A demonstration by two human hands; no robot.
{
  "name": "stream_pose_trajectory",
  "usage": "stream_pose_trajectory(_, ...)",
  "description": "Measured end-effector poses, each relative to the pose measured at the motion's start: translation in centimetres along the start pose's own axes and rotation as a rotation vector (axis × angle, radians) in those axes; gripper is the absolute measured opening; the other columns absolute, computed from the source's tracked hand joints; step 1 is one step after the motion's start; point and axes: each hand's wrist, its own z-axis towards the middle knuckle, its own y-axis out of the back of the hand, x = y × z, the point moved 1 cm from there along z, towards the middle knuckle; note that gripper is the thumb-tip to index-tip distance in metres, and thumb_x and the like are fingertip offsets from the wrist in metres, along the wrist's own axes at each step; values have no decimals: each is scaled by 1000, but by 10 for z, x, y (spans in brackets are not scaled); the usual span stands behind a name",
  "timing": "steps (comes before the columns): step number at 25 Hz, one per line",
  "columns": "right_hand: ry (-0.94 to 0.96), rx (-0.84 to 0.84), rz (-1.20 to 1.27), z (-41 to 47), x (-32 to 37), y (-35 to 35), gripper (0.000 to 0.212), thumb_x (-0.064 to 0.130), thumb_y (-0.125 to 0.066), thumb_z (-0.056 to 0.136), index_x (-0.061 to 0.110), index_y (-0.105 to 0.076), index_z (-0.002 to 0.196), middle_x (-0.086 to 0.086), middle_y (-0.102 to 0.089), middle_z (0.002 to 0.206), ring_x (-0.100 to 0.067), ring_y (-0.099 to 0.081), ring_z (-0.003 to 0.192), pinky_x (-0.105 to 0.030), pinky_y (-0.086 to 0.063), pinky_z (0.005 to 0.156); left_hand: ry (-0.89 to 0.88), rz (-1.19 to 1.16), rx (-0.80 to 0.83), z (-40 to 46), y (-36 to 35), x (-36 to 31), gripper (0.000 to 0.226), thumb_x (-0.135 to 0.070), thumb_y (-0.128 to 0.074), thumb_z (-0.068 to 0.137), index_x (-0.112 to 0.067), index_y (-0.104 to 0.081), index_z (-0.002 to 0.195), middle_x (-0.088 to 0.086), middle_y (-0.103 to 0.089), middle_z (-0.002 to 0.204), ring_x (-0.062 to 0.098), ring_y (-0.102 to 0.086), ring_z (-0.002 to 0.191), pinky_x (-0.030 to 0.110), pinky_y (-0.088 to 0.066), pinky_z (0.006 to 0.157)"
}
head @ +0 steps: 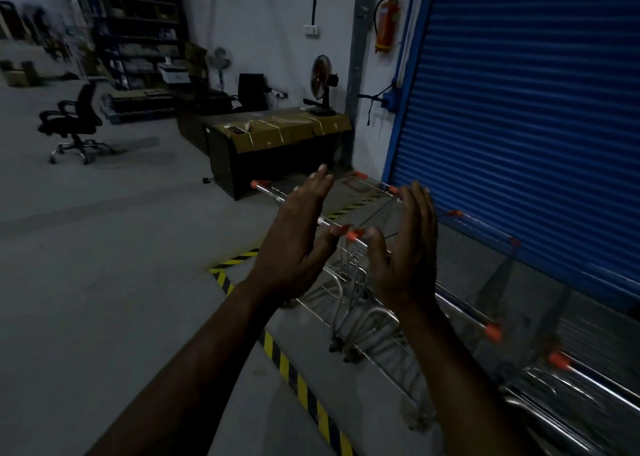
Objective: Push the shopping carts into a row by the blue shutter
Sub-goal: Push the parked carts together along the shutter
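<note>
Both bare forearms reach forward from six o'clock with the palms turned toward each other. The left hand has its fingers straight and close together, pointing toward one o'clock, thumb spread toward the right; it holds nothing. The right hand mirrors it, fingers straight and nearly together, thumb spread toward the left, also holding nothing. Between the two thumbs shows the chrome handle bar with orange plastic end caps of the nearest wire shopping cart; whether either hand touches the bar cannot be told, since the frame is blurred there. The chrome wire shopping carts stand in a line running from twelve o'clock of the hands down to four o'clock, just beside the ribbed blue roller shutter that fills the two o'clock part of the view. A strip of yellow-and-black hazard tape on the grey concrete floor runs along the carts' left side. At eleven o'clock a dark desk topped with brown cardboard stands against the white wall, a black table fan on it. A red fire extinguisher hangs on the wall at one o'clock, and a black swivel office chair stands well apart at ten o'clock.
</note>
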Motion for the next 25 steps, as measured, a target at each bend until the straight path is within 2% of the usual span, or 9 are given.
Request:
stream_pose_trajectory(9,-84,30,-40,49,-29,-160,69,42,-44,99,-2,-31,150,-17,-28,159,-25,-19,151,-53,-23,119,15,-18,79,56,1,170,64,-43,-39,100,-13,-25,155,2,-18,164,11,-17,150,48,-26,117)
stream_pose_trajectory(15,-169,-46,-34,76,-93,-275,68,31,-55,96,-3,-30,150,-17,-26,160,-27,-22,150,-56,-27,116,42,-23,200,106,-28,292,64,-44,-39,100,-17,-21,156,-3,-15,165,9,-15,150,48,-23,119)
stream_pose_trajectory(20,-303,-90,-45,104,-151,-355,72,41,-50,96,-1,-30,151,-18,-28,159,-29,-24,149,-59,-28,113,29,-62,278,170,-57,381,64,-42,-41,100,-17,-23,155,0,-17,164,12,-18,150,52,-27,116)
stream_pose_trajectory(25,-390,25,-138,104,-182,-403,73,41,-50,97,4,-25,154,-15,-22,163,-26,-19,151,-55,-27,117,22,-85,385,181,-97,463,69,-39,-53,96,-14,-26,155,2,-20,163,14,-18,150,41,-24,120)
